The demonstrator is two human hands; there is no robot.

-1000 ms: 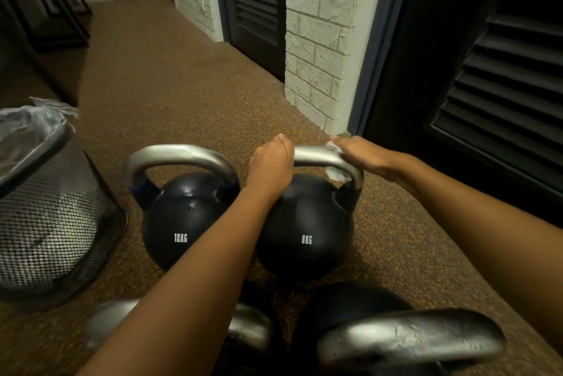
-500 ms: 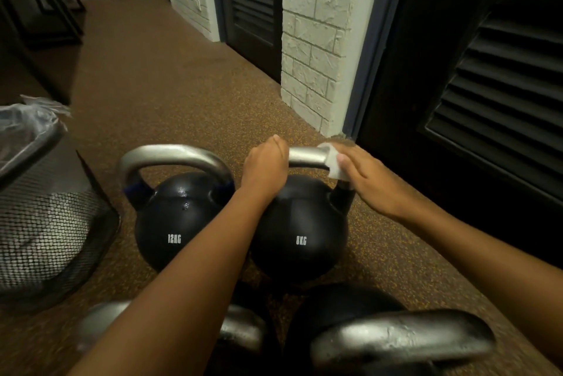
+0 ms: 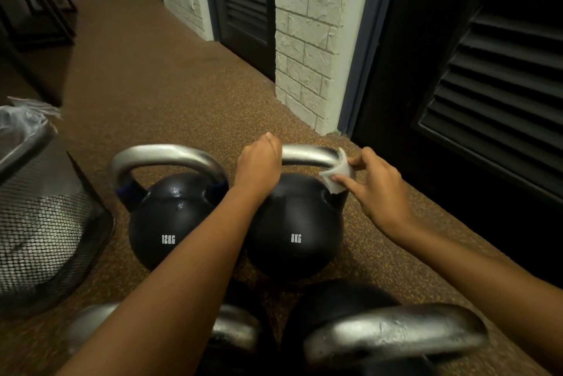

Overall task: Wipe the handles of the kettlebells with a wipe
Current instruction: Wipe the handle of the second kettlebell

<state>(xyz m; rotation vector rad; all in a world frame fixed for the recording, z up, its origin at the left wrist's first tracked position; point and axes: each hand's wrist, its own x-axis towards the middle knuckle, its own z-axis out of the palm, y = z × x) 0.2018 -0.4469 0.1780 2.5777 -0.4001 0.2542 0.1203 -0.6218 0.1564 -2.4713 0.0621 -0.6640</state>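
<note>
Two black kettlebells with silver handles stand side by side on the floor: one marked 12KG [image 3: 169, 223] on the left and one marked 8KG [image 3: 294, 229] on the right. My left hand [image 3: 259, 164] grips the left end of the 8KG handle [image 3: 307, 154]. My right hand [image 3: 376, 183] pinches a small white wipe [image 3: 339, 174] wrapped round the right bend of that handle. Nothing touches the 12KG handle [image 3: 166, 156].
Two more kettlebells sit nearest me, their silver handles [image 3: 393, 336] low in view, the left one [image 3: 234, 327] partly behind my forearm. A black mesh bin [image 3: 45, 223] with a plastic liner stands at left. A brick pillar [image 3: 307, 40] and dark louvred doors [image 3: 493, 77] line the right side.
My right hand has slid the wipe from the top right of the 8KG handle down round its right bend. My left hand keeps its grip on the handle.
</note>
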